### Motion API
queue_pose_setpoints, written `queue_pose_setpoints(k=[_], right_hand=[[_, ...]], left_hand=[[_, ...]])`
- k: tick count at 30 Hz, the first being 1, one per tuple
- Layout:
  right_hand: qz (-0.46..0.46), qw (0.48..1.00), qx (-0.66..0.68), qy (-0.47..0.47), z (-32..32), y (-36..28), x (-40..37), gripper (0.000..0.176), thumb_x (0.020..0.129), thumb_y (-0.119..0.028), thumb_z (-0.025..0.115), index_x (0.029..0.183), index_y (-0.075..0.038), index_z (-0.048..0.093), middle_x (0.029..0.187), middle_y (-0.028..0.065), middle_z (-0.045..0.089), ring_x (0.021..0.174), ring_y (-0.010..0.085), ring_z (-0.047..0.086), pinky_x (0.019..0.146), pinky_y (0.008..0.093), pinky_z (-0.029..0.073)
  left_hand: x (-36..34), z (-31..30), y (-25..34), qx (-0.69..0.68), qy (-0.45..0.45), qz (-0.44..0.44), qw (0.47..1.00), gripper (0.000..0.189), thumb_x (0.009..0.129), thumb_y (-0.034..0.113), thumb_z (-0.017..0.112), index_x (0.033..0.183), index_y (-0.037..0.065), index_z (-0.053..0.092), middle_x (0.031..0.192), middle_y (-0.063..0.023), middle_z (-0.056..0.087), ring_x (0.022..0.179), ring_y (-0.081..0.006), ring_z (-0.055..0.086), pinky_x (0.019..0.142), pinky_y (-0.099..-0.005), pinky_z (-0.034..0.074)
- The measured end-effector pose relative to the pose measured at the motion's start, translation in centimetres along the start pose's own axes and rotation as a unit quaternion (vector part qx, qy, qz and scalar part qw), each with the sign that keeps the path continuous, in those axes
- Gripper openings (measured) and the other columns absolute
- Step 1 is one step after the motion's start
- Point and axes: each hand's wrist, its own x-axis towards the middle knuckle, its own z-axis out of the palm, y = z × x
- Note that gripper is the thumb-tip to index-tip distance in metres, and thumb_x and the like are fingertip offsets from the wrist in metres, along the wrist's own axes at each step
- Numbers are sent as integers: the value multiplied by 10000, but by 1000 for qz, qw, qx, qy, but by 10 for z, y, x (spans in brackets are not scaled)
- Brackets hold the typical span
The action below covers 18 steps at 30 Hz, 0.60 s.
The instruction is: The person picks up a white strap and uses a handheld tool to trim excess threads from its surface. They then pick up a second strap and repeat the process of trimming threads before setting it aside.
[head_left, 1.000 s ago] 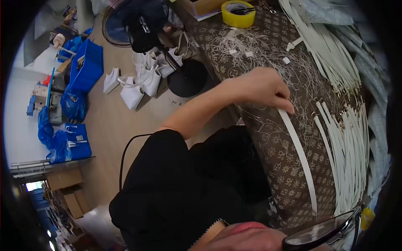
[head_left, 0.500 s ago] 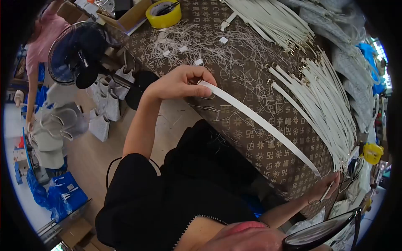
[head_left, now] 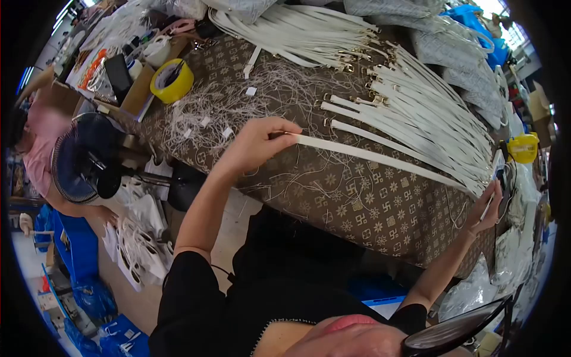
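Note:
My left hand (head_left: 257, 144) pinches one end of a long white strap (head_left: 380, 159). The strap is stretched flat across the brown patterned table top (head_left: 357, 205). My right hand (head_left: 486, 209) grips the strap's other end at the table's right edge. Just behind the stretched strap lies a fanned pile of white straps with gold buckles (head_left: 416, 113). A tangle of loose white threads (head_left: 238, 110) with small white tags covers the table behind my left hand.
A yellow tape roll (head_left: 172, 81) stands at the table's far left by a cardboard box. More straps (head_left: 297, 33) and grey bags (head_left: 458, 65) are heaped at the back. A black fan (head_left: 83, 159) and a person in pink (head_left: 38, 149) are on the left.
The view has swung to face the table. My left hand has carried its strap end further onto the table, and my right hand has drawn the other end up to the right edge, pulling it straight.

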Motion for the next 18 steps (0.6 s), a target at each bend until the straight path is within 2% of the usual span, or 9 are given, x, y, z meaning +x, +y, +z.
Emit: queue_pose_setpoints(k=[1,3,4,7,11,13,14,17,18], right_hand=[[-11,998,-58,14,2,0,12,198,925,-136,601,1078,-17,640,950,116,692,795,162,662,700,274,522],[9,999,9,34,4,9,23,203,929,-136,595,1086,-14,635,939,109,689,781,153,657,694,264,518],[24,996,77,44,5,13,28,208,933,-135,589,1094,-10,630,927,103,685,768,144,651,687,253,515],[35,991,123,32,1,8,17,217,938,-125,579,1114,-6,621,918,96,675,748,135,643,680,248,516],[62,991,122,-5,1,-4,-13,210,941,-108,568,1117,-6,620,934,102,673,756,141,644,687,259,529],[99,985,136,-28,-1,-7,-25,202,939,-105,571,1108,-8,624,948,104,673,750,135,643,692,263,535],[100,985,136,-20,-1,-9,-26,202,939,-105,571,1108,-8,624,948,104,673,750,135,643,692,263,535],[105,983,147,-27,-2,-14,-32,198,934,-96,576,1106,-11,627,957,103,674,748,129,642,692,263,535],[108,982,150,-31,-2,-15,-33,193,930,-87,580,1101,-12,629,944,99,673,743,127,640,686,261,535]], left_hand=[[16,9,10,26,-15,-11,999,262,862,153,644,1077,3,636,955,-100,656,780,-151,601,714,-265,472],[45,38,0,144,72,153,975,355,864,180,634,1175,21,576,1200,-148,571,994,-270,593,846,-330,470],[58,44,-4,250,104,221,937,393,856,180,619,1214,38,539,1335,-152,468,1170,-337,492,966,-399,413],[113,31,-14,400,200,287,847,335,827,131,596,1151,49,571,1287,-127,515,1199,-306,479,1003,-442,376],[174,1,-63,451,174,237,843,292,855,187,603,1121,66,606,1277,-90,526,1206,-291,463,998,-418,373],[182,-1,-68,489,139,229,830,185,848,189,608,983,68,644,1224,-74,546,1161,-286,489,1004,-429,358],[181,1,-65,497,171,267,808,150,815,191,626,865,55,665,1150,-87,573,1114,-265,522,978,-466,391],[174,-2,-61,504,209,330,770,131,828,185,606,863,70,661,1155,-77,576,1093,-247,530,969,-486,392],[169,-8,-58,516,163,314,780,128,842,183,594,847,65,643,1151,-86,577,1039,-260,551,944,-462,405]])
